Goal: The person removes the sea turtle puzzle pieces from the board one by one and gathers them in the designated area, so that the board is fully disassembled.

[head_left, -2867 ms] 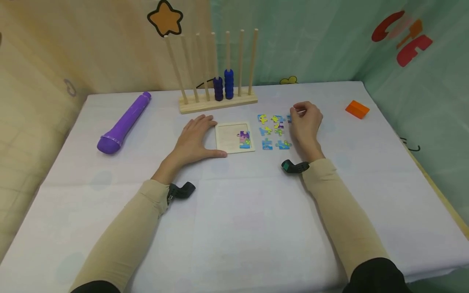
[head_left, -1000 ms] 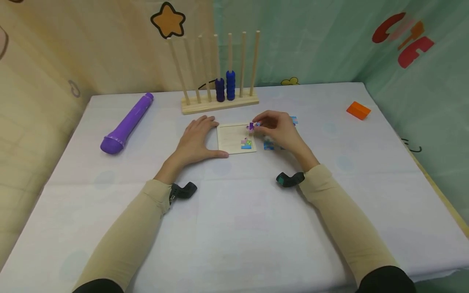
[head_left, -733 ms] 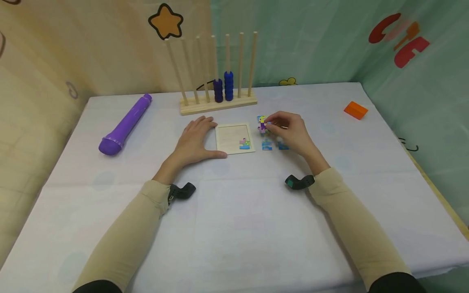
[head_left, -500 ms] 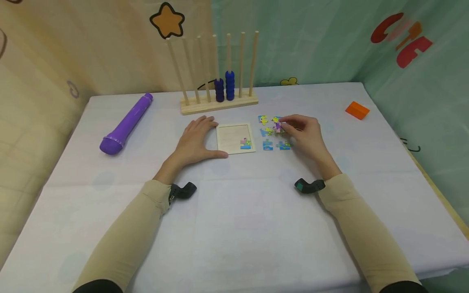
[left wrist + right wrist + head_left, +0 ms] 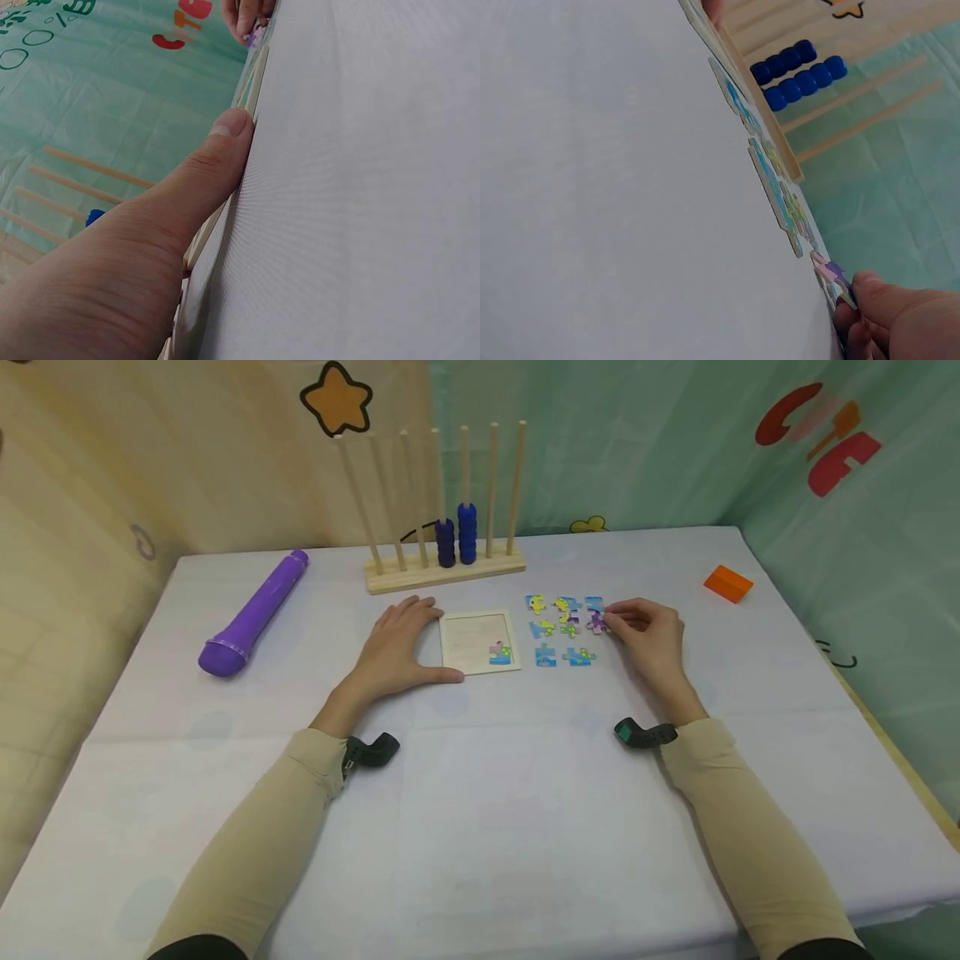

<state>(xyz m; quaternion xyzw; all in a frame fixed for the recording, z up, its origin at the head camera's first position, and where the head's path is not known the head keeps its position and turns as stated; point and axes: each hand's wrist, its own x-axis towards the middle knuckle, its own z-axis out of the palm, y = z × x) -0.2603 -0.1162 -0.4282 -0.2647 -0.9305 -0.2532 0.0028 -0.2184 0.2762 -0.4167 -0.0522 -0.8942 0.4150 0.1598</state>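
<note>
My right hand [image 5: 651, 635] pinches a purple puzzle piece [image 5: 597, 622] between thumb and fingers at the right end of the loose puzzle pieces [image 5: 546, 655]. The right wrist view shows that purple piece [image 5: 835, 276] tilted, close over the cloth. Spread round the left side of a square wooden puzzle tray [image 5: 468, 643], my left hand [image 5: 393, 652] rests with its thumb along the near edge and its fingers at the far left corner. One pink, green and blue part of the picture [image 5: 500, 653] lies in the tray's near right corner.
Behind the tray stands a wooden peg abacus [image 5: 446, 578] with dark blue beads on two pegs. A purple toy microphone [image 5: 255, 614] lies at left, and an orange block [image 5: 728, 584] at far right. White cloth [image 5: 510, 810] covers the table; curtains hang behind.
The purple piece has come out of the tray in my right hand and moved right, past the loose pieces. My left hand has stayed at the tray.
</note>
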